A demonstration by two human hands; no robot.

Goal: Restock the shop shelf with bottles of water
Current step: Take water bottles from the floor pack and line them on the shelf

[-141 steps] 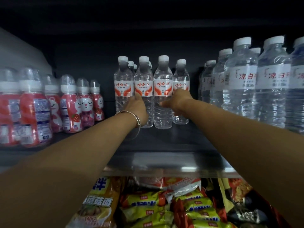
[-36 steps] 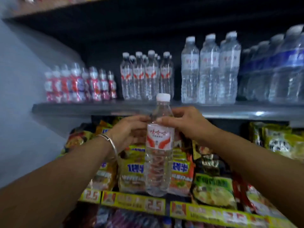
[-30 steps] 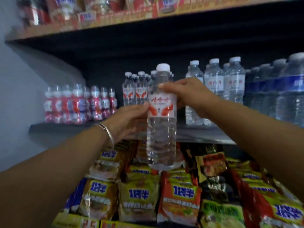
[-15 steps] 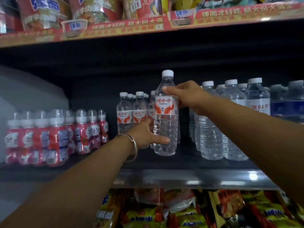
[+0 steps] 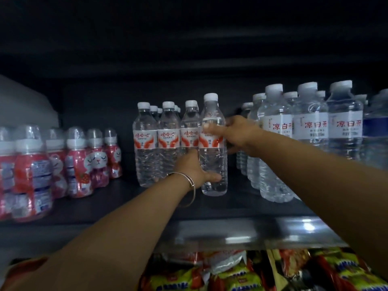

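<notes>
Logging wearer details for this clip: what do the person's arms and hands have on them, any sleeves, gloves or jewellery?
Both forearms are bare in view, with no sleeves or gloves showing. The left hand has a thin silver-coloured bangle hanging loosely at the wrist. The right hand shows no ring, watch or bracelet that can be made out; the picture is dim and slightly blurred.

back wall (image 5: 94,97): dark, unlit
side wall (image 5: 23,101): pale grey
shelf edge (image 5: 231,234): metal, catching glare
overhead (image 5: 189,38): dark shelf underside
</notes>
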